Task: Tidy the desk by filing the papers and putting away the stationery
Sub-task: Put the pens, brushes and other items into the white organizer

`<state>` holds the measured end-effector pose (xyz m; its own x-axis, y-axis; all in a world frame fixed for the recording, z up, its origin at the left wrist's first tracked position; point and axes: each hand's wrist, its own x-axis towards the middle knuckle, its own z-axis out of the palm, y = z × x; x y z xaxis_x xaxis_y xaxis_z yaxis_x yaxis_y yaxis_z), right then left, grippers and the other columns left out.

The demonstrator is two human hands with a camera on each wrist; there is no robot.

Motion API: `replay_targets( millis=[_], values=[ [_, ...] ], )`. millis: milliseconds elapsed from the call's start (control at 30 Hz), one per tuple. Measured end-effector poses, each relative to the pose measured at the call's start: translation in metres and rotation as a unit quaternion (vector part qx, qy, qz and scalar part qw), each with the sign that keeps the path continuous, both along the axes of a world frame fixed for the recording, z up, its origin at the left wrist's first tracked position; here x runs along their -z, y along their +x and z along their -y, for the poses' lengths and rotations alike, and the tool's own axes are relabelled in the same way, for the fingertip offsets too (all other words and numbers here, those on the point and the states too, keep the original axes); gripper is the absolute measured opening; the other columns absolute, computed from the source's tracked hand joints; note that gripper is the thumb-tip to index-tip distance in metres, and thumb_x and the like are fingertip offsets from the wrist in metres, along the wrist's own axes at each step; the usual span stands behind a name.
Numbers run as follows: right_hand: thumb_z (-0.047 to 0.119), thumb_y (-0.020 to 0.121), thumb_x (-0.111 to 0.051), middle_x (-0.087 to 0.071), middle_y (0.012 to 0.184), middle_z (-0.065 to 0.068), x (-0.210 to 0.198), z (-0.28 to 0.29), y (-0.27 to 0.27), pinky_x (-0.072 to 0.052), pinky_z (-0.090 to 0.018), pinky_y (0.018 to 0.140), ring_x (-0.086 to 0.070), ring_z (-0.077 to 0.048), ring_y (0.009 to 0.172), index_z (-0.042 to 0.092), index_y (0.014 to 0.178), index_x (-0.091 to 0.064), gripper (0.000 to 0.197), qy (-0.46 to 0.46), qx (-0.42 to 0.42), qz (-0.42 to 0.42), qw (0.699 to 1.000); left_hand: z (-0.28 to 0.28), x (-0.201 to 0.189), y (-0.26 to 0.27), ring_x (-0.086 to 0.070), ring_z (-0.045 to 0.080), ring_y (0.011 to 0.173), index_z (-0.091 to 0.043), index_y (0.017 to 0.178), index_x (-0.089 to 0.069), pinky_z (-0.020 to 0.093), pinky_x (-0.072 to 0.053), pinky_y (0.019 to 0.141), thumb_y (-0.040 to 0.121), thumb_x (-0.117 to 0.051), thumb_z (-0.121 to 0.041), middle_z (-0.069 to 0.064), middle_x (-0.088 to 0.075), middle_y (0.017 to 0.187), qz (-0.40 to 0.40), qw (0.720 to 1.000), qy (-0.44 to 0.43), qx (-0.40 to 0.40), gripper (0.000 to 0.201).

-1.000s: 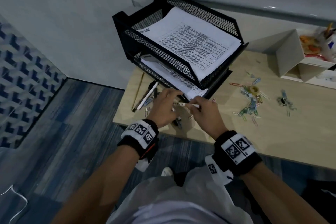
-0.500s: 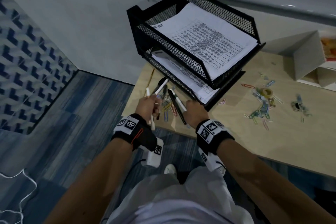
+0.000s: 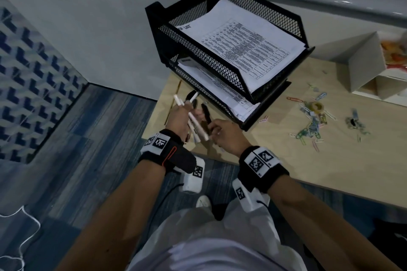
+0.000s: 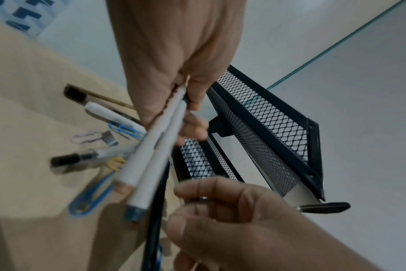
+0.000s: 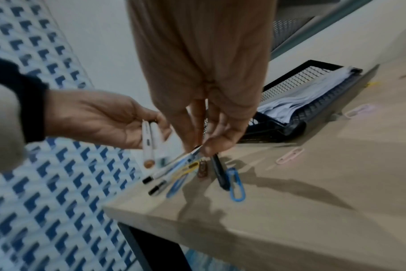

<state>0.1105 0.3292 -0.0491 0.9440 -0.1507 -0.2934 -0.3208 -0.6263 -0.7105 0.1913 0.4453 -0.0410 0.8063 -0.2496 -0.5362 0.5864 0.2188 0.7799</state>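
Observation:
My left hand [image 3: 179, 117] grips a bundle of white pens [image 3: 197, 124] above the desk's near left corner. The left wrist view shows two white barrels [image 4: 151, 159] under its curled fingers [image 4: 194, 126]. Close beside it, my right hand [image 3: 221, 132] pinches a clear-white pen with a black tip [image 5: 172, 167] at its fingertips [image 5: 211, 146]. A dark pen [image 5: 219, 174] slants just below them; whether it is held I cannot tell. More pens [image 4: 66, 159] and a blue paper clip [image 5: 236, 185] lie on the desk [image 3: 286, 160]. Printed papers [image 3: 242, 44] fill the black mesh tray [image 3: 220, 59].
Several coloured paper clips [image 3: 312, 121] are scattered on the desk right of the tray. A white organiser box [image 3: 363, 68] stands at the back right. A black pen [image 4: 322, 207] lies by the tray's lower front edge. The desk edge drops to blue carpet on the left.
Both hands have risen from the desk with pens. Since half a second ago the right hand has drawn closer to the left, whose white pens now slant toward it.

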Motion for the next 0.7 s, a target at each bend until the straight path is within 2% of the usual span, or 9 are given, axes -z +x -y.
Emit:
replay_targets(
  millis=[33,100,167,267,367,433,533,633,700],
  values=[
    [-0.002,0.083,-0.054,-0.063,0.096,-0.017,0.004,0.001,0.004,-0.049,-0.025,0.073,-0.060,-0.028,0.089,-0.001,0.108,-0.059,0.025,-0.038,0.001,-0.010,0.999,-0.003,0.001,0.001,-0.055,0.011,0.047,-0.013,0.077,-0.044,0.024,-0.050,0.057,0.101,-0.038,-0.011,0.003,-0.051,0.056,0.003,1.000,0.016,-0.021,0.025],
    [0.002,0.086,-0.052,-0.058,0.116,-0.022,0.009,0.000,0.009,-0.047,-0.036,0.085,-0.056,-0.034,0.108,-0.003,0.116,-0.051,0.030,-0.115,0.007,-0.037,0.993,-0.010,0.005,0.003,-0.038,0.011,0.046,-0.017,0.074,-0.047,0.021,-0.037,0.048,0.099,-0.041,-0.011,0.001,-0.037,0.059,0.011,0.997,0.061,-0.038,0.027],
    [0.005,0.088,-0.048,-0.054,0.122,-0.023,0.012,-0.005,0.013,-0.046,-0.038,0.085,-0.054,-0.036,0.112,-0.004,0.116,-0.048,0.029,-0.165,0.004,-0.063,0.984,-0.018,0.011,0.004,-0.030,0.009,0.045,-0.018,0.071,-0.051,0.017,-0.031,0.040,0.098,-0.043,-0.010,0.000,-0.031,0.060,0.019,0.994,0.100,-0.032,0.029],
    [0.007,0.088,-0.048,-0.056,0.119,-0.023,0.011,-0.005,0.015,-0.048,-0.038,0.083,-0.056,-0.036,0.110,-0.005,0.109,-0.052,0.025,-0.187,0.000,-0.102,0.977,-0.026,0.019,0.004,-0.033,0.004,0.035,-0.012,0.070,-0.056,0.013,-0.029,0.033,0.096,-0.043,-0.003,0.001,-0.034,0.060,-0.001,0.994,0.112,-0.013,0.030],
    [0.009,0.086,-0.049,-0.059,0.098,-0.022,0.007,0.001,0.016,-0.047,-0.036,0.075,-0.060,-0.035,0.097,0.001,0.081,-0.052,0.009,-0.162,0.025,-0.087,0.983,-0.030,0.023,0.004,-0.048,0.007,0.042,-0.006,0.074,-0.057,0.014,-0.042,0.039,0.095,-0.046,-0.003,0.006,-0.048,0.066,-0.047,0.996,0.072,-0.010,0.024],
    [0.011,0.084,-0.053,-0.055,0.081,-0.017,0.002,-0.001,0.018,-0.044,-0.033,0.068,-0.056,-0.028,0.082,0.006,0.066,-0.043,0.021,-0.123,0.028,-0.051,0.991,-0.029,0.022,0.003,-0.059,0.012,0.056,-0.005,0.080,-0.056,0.018,-0.052,0.049,0.097,-0.046,-0.008,0.009,-0.056,0.075,-0.060,0.998,0.025,-0.002,0.021],
    [0.011,0.085,-0.058,-0.059,0.076,-0.007,-0.009,-0.017,0.020,-0.041,-0.027,0.062,-0.053,-0.022,0.076,0.001,0.087,-0.059,0.010,-0.004,-0.002,-0.020,1.000,-0.027,0.022,0.004,-0.066,0.011,0.060,-0.006,0.088,-0.057,0.021,-0.054,0.055,0.101,-0.039,-0.017,0.009,-0.060,0.084,-0.038,0.999,-0.032,0.022,0.025],
    [0.006,0.086,-0.056,-0.064,0.082,-0.009,-0.012,-0.032,0.030,-0.034,-0.022,0.063,-0.057,-0.022,0.079,0.003,0.091,-0.064,0.010,0.013,-0.042,-0.005,0.999,-0.029,0.019,0.010,-0.065,0.014,0.073,-0.009,0.083,-0.055,0.025,-0.055,0.066,0.102,-0.033,-0.023,0.006,-0.065,0.083,-0.014,0.999,-0.046,0.003,0.033],
    [0.002,0.084,-0.051,-0.068,0.094,-0.018,-0.010,-0.038,0.040,-0.044,-0.027,0.071,-0.061,-0.030,0.089,0.001,0.089,-0.067,0.016,-0.003,-0.043,-0.005,0.999,-0.034,0.015,0.016,-0.068,0.014,0.065,-0.010,0.074,-0.048,0.023,-0.055,0.056,0.103,-0.031,-0.023,0.005,-0.069,0.067,-0.019,0.998,-0.037,-0.051,0.036]
  ],
)
